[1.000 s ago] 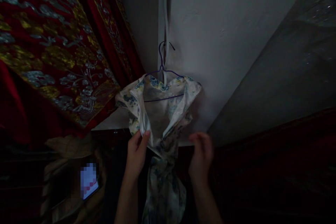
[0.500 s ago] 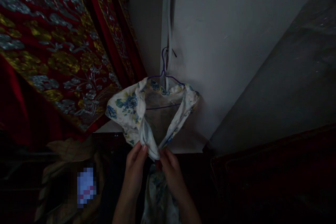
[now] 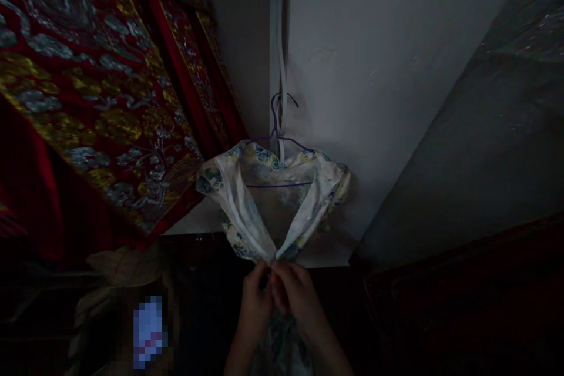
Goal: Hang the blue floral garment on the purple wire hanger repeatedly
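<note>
A white garment with blue and yellow flowers [image 3: 240, 241] hangs on a thin purple hanger [image 3: 275, 129] against the wall. Its neckline forms a V, and the two front edges meet at the bottom of it. There my left hand [image 3: 256, 296] pinches the left edge. Beside it, my right hand [image 3: 294, 291] is closed on the other edge, the fingertips of both hands nearly touching. Whatever fastener lies between the fingers is hidden. Below my hands the lower part of the garment [image 3: 286, 343] hangs in shadow.
Red cloth with gold and silver embroidery [image 3: 118, 100] hangs at the left. A white cable [image 3: 282, 41] runs down the wall [image 3: 361, 82] behind the hanger. At lower left is a basket-like object [image 3: 88, 311] beside a blurred-out bright patch. Dark red furniture [image 3: 467, 288] stands at lower right.
My hands have moved right and closer together, bringing the garment's two front edges to meet. The neckline's left side has been drawn straighter and the garment has shifted right.
</note>
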### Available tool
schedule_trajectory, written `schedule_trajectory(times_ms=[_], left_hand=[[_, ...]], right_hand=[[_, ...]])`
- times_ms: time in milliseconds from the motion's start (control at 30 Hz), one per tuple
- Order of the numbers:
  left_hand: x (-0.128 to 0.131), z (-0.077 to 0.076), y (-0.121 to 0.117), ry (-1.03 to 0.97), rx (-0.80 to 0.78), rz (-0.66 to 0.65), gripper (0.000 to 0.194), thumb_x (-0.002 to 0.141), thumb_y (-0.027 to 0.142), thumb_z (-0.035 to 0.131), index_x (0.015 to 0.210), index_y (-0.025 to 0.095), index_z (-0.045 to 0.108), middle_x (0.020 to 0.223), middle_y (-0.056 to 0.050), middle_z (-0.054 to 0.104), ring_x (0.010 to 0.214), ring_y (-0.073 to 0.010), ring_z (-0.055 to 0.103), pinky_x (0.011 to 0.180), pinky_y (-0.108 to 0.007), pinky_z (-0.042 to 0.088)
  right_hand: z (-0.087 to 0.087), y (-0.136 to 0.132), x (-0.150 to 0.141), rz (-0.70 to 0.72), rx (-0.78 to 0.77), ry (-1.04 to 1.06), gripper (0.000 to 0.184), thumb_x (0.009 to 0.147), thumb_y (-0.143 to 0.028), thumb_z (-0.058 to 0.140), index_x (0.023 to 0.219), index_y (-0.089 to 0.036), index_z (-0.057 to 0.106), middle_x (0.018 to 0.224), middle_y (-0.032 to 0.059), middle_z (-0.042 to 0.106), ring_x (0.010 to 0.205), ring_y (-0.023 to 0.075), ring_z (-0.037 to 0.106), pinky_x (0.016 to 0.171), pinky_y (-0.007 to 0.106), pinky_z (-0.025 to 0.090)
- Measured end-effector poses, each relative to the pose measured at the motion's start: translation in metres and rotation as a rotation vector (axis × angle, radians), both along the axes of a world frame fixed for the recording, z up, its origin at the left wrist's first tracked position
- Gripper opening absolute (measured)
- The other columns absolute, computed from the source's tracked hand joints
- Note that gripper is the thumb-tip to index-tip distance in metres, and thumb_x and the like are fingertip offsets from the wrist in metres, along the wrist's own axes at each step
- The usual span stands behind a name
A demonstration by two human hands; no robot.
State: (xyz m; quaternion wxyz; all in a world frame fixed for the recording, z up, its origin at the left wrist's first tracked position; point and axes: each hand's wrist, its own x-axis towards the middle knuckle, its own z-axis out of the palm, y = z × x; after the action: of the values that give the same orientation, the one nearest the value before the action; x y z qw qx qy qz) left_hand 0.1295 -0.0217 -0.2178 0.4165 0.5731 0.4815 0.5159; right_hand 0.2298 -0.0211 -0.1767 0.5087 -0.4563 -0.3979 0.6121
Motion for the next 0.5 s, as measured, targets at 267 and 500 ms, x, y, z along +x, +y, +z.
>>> schedule_trajectory(times_ms=[267,500], left_hand=[[0.011,-0.033,0.011,0.122,-0.093,-0.022,0.016,0.082,0.032,0.058,0.072,0.019,0.057,0.068,-0.003,0.063,0.069,-0.0208,0.062,0.067,-0.029,0.048],[-0.002,0.068,0.024,0.213,0.047,-0.112,0.012,0.083,0.025,0.067,0.091,0.018,0.072,0.086,-0.005,0.074,0.081,-0.0213,0.069,0.078,-0.03,0.051]], right_hand=[[0.151,0.087,0.02,-0.261,0.278,0.151,0.025,0.069,-0.04,0.065,0.061,-0.018,0.058,0.043,-0.0058,0.052,0.033,0.0051,0.04,0.033,0.016,0.025],[0.158,0.073,0.018,-0.147,0.391,0.126,0.027,0.075,-0.042,0.062,0.063,-0.019,0.057,0.044,-0.0058,0.053,0.033,0.0058,0.042,0.032,0.016,0.026]])
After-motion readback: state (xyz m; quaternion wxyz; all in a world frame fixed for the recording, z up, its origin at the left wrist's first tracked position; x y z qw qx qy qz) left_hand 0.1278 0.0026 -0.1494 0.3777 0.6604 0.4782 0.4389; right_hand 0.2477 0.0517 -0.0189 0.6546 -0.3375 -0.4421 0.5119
